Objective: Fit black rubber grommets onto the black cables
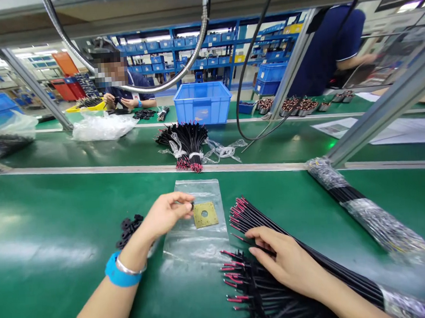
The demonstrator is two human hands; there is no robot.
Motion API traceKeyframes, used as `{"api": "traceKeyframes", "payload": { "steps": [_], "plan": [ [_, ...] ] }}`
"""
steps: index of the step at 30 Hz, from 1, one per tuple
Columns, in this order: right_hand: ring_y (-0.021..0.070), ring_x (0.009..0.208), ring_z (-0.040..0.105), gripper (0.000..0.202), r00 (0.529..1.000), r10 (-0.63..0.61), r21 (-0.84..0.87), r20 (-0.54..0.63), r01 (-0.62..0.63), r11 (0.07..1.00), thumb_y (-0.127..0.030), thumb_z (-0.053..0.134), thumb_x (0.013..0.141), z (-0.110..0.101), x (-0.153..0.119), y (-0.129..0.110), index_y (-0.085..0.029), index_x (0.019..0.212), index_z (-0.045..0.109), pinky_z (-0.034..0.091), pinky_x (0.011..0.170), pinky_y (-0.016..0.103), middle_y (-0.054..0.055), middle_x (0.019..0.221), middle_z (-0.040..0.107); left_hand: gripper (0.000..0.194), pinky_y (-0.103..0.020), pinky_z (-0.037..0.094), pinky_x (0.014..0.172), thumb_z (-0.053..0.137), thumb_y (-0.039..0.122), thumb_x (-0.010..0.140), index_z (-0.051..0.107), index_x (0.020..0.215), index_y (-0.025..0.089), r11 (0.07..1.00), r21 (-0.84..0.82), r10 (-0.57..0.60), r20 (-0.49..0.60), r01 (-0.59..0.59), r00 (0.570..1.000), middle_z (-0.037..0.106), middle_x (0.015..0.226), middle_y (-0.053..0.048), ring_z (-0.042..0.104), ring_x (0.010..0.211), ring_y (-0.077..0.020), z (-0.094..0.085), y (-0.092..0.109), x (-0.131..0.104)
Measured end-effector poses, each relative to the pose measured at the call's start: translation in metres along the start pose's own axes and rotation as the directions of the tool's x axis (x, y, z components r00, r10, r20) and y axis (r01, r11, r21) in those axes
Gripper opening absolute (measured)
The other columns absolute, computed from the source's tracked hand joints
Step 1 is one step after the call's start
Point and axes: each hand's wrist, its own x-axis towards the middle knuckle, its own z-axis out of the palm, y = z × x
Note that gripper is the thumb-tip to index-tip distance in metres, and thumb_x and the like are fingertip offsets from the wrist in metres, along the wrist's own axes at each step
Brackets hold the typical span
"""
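Observation:
My left hand (170, 210) pinches a small black piece (192, 206), like those in the pile of small black parts (129, 230) by my forearm. It is just left of a yellowish square plate with a round hole (209, 220), which lies on a clear plastic bag (196, 246). My right hand (275, 251) has thumb and fingers closed around one black cable (246, 239) whose red wire end points left. Behind that hand runs a bundle of black cables (266, 218) with red tips. Below it more black cables (249, 291) lie fanned out, partly hidden by my arm.
Cable bundles (190, 141) sit at the ledge beyond the metal rail (144, 170). A plastic-wrapped cable bundle (374, 211) lies to the right. A blue bin (202, 103) stands farther back, near a seated co-worker (136, 87). Hoses hang overhead.

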Motion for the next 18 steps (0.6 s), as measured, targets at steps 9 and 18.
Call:
{"api": "traceKeyframes", "payload": {
  "steps": [9, 18],
  "plan": [
    [0.018, 0.085, 0.061, 0.018, 0.989, -0.007, 0.058, -0.145, 0.016, 0.998, -0.022, 0.044, 0.091, -0.001, 0.004, -0.005, -0.019, 0.104, 0.056, 0.05, 0.077, 0.032, 0.006, 0.095, 0.064, 0.026, -0.032, 0.054, 0.075, 0.075, 0.025, 0.069, 0.069, 0.089, 0.01, 0.967, -0.238, -0.085, 0.044, 0.093, 0.995, 0.074, 0.075, -0.008, 0.069, 0.069, -0.0161, 0.053, -0.02, 0.002],
    [0.0182, 0.081, 0.059, 0.018, 0.979, -0.103, 0.031, -0.176, 0.11, 0.993, -0.015, 0.045, 0.087, -0.004, 0.004, -0.007, -0.018, 0.097, 0.059, 0.049, 0.074, 0.031, 0.006, 0.089, 0.063, 0.018, -0.033, 0.047, 0.077, 0.051, 0.015, 0.087, 0.068, 0.082, 0.019, 0.455, 0.787, 0.471, 0.184, -0.417, 0.863, 0.062, 0.085, -0.007, 0.057, 0.083, -0.0211, 0.057, -0.027, 0.013]
  ]
}}
